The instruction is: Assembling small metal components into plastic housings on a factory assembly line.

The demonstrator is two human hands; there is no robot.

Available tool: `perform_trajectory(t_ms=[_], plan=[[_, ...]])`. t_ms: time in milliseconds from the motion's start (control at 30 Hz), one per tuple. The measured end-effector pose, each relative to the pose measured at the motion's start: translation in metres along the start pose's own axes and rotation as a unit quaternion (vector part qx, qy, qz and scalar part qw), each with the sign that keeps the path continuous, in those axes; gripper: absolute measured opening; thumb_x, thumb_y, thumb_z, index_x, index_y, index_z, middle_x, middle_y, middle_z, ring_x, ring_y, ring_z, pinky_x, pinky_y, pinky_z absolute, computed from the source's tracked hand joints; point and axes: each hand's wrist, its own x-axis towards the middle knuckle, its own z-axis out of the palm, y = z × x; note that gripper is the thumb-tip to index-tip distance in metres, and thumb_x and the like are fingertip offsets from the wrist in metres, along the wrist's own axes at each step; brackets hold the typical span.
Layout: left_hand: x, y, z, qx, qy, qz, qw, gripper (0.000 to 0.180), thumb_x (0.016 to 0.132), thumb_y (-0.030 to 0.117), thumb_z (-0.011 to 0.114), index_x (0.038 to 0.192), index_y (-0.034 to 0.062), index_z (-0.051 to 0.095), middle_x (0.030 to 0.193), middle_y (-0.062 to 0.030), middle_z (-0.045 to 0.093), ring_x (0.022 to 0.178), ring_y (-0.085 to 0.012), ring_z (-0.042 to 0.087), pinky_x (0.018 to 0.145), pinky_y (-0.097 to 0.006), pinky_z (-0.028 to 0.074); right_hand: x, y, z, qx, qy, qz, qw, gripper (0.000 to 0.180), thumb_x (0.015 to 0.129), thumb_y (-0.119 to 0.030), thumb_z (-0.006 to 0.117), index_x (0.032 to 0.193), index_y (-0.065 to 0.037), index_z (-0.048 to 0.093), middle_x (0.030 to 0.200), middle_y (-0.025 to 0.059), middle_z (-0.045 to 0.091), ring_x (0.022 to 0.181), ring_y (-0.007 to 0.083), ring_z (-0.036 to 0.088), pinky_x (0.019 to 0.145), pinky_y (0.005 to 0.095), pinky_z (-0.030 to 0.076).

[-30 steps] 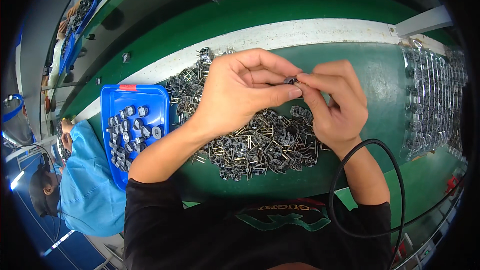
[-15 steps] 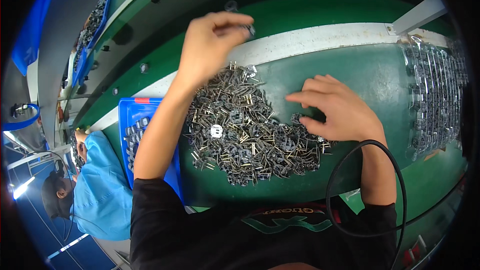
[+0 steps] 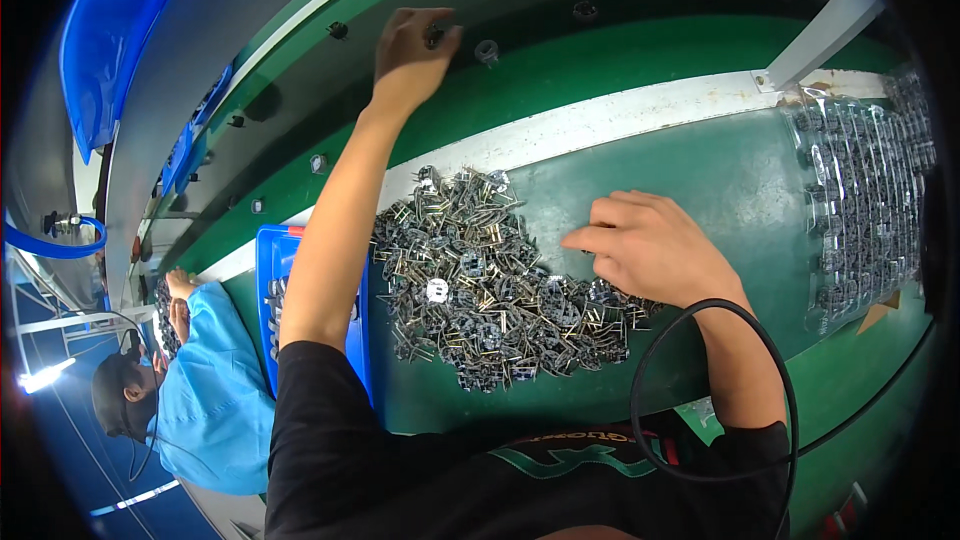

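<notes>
My left hand reaches far out over the dark strip beyond the white rail, fingers curled around a small dark part whose details are unclear. My right hand hovers at the right edge of a heap of small dark plug-like parts with metal prongs. Its fingers are drawn together; a tiny dark bit shows under the fingertips, too small to name. One white round-faced part lies among the heap.
A white rail crosses behind the green table. Beyond it lie scattered parts, among them a clear one and a dark one. Clear trays stack at right. A blue bin and a person in blue are left.
My left hand has moved farther out and leftward, beyond the rail. My right hand's fingers, spread before, have drawn together beside the heap. The whole view has shifted slightly.
</notes>
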Motion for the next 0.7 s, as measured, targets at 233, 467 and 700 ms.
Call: perform_trajectory(t_ms=[233,467,700], plan=[[-0.005,0.035,0.001,-0.016,-0.140,0.058,0.988,0.037,0.089,0.024,0.069,0.123,0.0085,0.066,0.120,-0.0137,0.064,0.100,-0.0253,0.065,0.091,-0.035,0.051,0.005,-0.001,-0.004,0.145,0.073,0.031,0.986,0.017,0.079,-0.005,0.070,0.096,-0.004,0.070,0.086,0.0089,0.061,0.077,0.0289,0.063,0.067,0.0387,0.051],[-0.090,0.103,-0.054,-0.673,-0.203,-0.179,0.689,0.041,0.096,0.005,0.059,0.133,-0.0077,0.049,0.124,-0.0245,0.060,0.109,-0.0292,0.066,0.096,-0.031,0.056,0.009,-0.012,-0.006,0.254,0.245,0.088,0.932,0.020,0.078,0.003,0.075,0.097,-0.001,0.071,0.090,0.0085,0.069,0.071,0.0161,0.062,0.063,0.0275,0.050],[-0.128,0.102,-0.067,-0.748,-0.229,-0.174,0.598,0.041,0.094,0.000,0.060,0.134,0.0003,0.052,0.127,-0.0245,0.059,0.104,-0.0330,0.068,0.090,-0.036,0.060,0.005,-0.018,-0.003,0.346,0.290,0.075,0.889,0.023,0.076,0.009,0.075,0.098,0.001,0.074,0.092,0.0059,0.062,0.082,0.0133,0.060,0.070,0.0247,0.048]])
